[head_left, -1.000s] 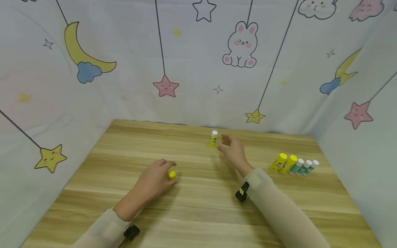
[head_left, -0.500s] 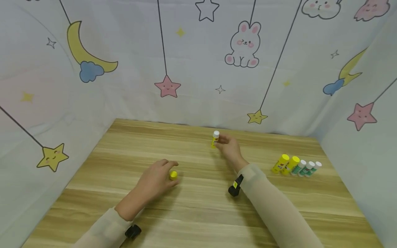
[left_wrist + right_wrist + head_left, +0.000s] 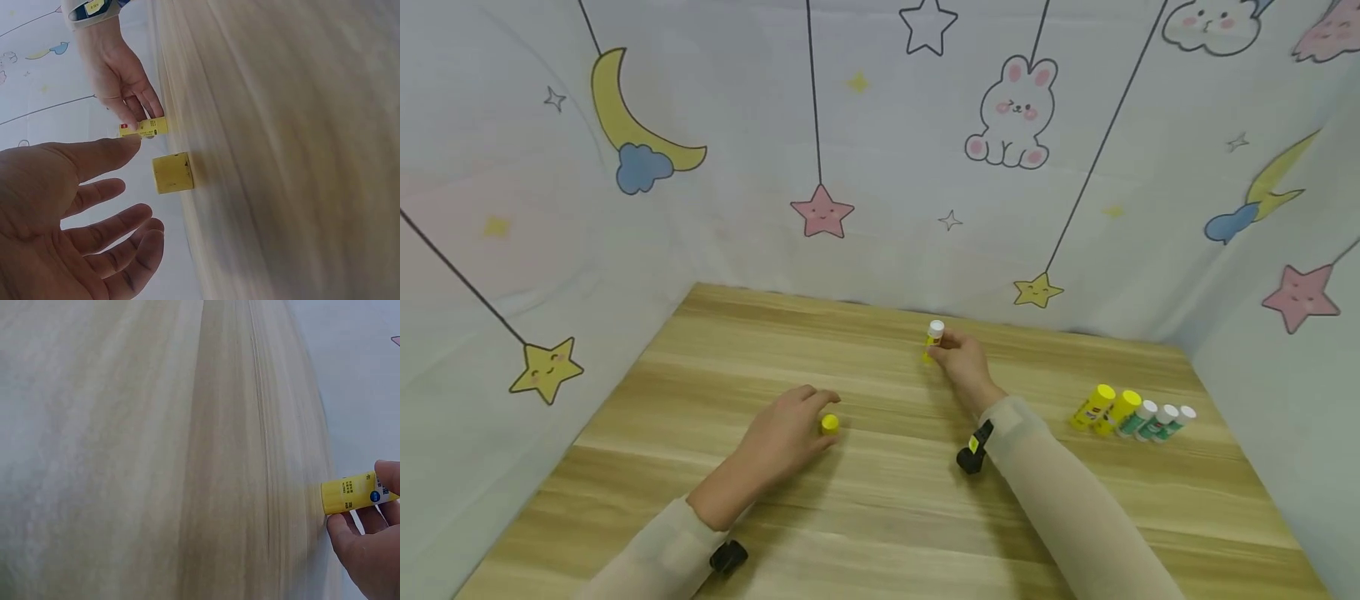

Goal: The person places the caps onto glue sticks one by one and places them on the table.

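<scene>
At the back middle of the table, my right hand [image 3: 966,367] pinches a glue stick [image 3: 934,335] with a yellow body and white top. It stands upright on the wood. The right wrist view shows my thumb and fingers on either side of the yellow body [image 3: 350,494]. A short yellow cap [image 3: 830,424] stands on the table beside my left hand [image 3: 778,435]. In the left wrist view the fingers are spread and relaxed, apart from the yellow cap [image 3: 173,173].
On the right side stands a row of other glue sticks: two yellow ones [image 3: 1093,407] and several green ones with white caps [image 3: 1138,419]. The wooden table [image 3: 880,517] meets a white cloth [image 3: 880,258] printed with stars, moons and a rabbit.
My right hand has moved left to the glue stick and taken hold of it. The left hand stays by the yellow cap. The head view has shifted slightly.
</scene>
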Action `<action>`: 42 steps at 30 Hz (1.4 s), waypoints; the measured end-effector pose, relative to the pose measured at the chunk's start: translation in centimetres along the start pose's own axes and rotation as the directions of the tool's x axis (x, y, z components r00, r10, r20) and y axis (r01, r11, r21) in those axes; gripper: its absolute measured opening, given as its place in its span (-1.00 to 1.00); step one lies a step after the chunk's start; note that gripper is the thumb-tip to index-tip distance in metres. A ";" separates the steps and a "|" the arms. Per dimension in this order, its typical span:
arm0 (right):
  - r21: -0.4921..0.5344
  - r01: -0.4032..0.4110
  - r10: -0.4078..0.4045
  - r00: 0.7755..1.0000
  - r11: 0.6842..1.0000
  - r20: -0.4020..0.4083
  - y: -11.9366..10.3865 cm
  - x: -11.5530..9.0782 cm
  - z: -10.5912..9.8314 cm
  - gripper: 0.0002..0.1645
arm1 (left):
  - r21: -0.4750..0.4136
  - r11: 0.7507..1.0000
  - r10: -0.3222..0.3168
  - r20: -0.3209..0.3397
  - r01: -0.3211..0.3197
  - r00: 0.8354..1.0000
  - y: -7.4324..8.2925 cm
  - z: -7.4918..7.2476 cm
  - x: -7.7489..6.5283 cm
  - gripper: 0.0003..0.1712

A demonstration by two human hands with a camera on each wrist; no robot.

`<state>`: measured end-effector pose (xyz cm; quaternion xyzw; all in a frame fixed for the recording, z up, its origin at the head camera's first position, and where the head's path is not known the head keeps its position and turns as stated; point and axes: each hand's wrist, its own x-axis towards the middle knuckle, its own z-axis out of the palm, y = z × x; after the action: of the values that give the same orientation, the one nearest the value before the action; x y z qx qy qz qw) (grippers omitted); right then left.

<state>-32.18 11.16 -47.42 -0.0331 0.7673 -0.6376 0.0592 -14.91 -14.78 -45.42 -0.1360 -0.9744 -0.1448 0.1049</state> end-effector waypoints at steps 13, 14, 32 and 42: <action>0.023 -0.004 0.004 1.000 1.000 -0.024 0.0 0.2 -0.1 -0.47 | -0.023 1.000 0.020 -0.015 -0.020 1.000 -0.2 -0.1 0.0 -0.38; 0.026 -0.006 0.007 1.000 1.000 -0.023 0.0 0.1 -0.2 -0.46 | -0.019 1.000 0.020 -0.013 -0.020 1.000 -0.2 -0.1 0.0 -0.39; 0.024 0.032 -0.034 0.995 0.999 0.089 -1.6 -4.7 -2.7 -0.56 | -0.085 0.996 0.024 0.089 -0.016 0.996 0.3 0.9 1.5 -0.64; -0.007 0.113 -0.110 0.981 0.994 0.158 -3.0 -8.8 -3.7 -0.58 | -0.059 0.998 0.033 0.171 -0.023 0.985 0.2 1.2 2.6 -0.76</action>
<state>-24.01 15.37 -43.35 -0.1269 0.7622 -0.6293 0.0836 -17.52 -13.61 -45.83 -0.1645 -0.9734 -0.1586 0.0184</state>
